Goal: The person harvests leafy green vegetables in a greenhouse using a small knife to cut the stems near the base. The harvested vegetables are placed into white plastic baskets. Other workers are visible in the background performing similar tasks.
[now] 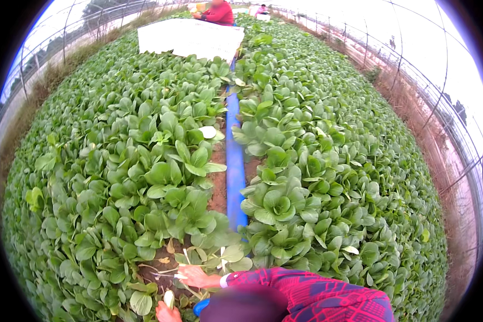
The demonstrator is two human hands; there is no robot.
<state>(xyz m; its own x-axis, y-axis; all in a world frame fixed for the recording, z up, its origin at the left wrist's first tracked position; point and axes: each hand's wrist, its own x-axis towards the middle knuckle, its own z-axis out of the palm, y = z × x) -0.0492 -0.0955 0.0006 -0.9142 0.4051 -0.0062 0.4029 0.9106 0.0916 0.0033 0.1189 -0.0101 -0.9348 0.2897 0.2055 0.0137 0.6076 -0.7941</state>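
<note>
My left hand (168,312) is at the bottom edge, its fingers against the pale stem base (169,299) of a leafy green, which looks like bok choy. Up and to the right, my right hand (195,276) reaches over a small patch of bare soil. At its fingertips is a short whitish piece with a thin line running left from it; whether this is a knife or a stem I cannot tell. Cut or loose leaves (233,253) lie just beyond this hand. A broad green leaf (141,302) spreads left of my left hand.
Dense leafy greens (338,161) grow on both sides of a flat blue hose (234,161). White sheeting or crate sides (193,38) stand ahead, with a person in red (219,14) behind. Another person in pink (261,10) is farther off. Bare hoop frames (366,44) border the field.
</note>
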